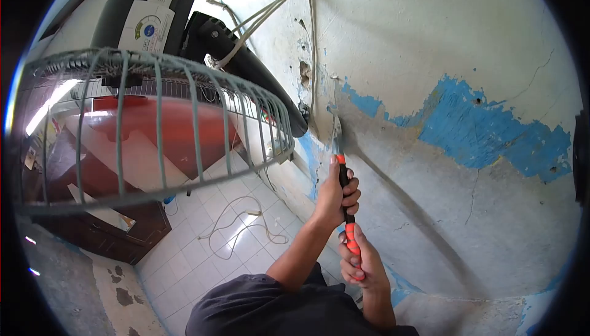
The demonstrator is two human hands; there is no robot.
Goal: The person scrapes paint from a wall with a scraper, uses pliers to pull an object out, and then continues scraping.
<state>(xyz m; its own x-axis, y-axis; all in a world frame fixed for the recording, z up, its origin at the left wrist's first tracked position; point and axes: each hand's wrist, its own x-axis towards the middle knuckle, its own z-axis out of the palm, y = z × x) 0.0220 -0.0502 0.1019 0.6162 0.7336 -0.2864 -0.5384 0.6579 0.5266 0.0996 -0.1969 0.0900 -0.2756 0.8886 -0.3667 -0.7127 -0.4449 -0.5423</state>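
Both hands are wrapped around one long-handled tool (343, 179) with an orange-and-black handle and a narrow grey metal head. My left hand (335, 196) grips the upper part of the handle, thumb lying along it. Lower down, my right hand (361, 257) is closed around the orange end. The metal head points up at the wall (393, 170), its tip right at a patch of chipped plaster; the head's exact kind I cannot tell. Around the tip the wall shows bare grey cement, peeling cream paint and a blue paint layer (461, 121).
A wall fan with a wire cage (158, 124) and red blades juts out on the left, near my left arm. Its cord (313, 47) hangs from a nail above the tool. On the tiled floor (190, 262) lies a loose cable (215, 231), near a dark brown cabinet (104, 237).
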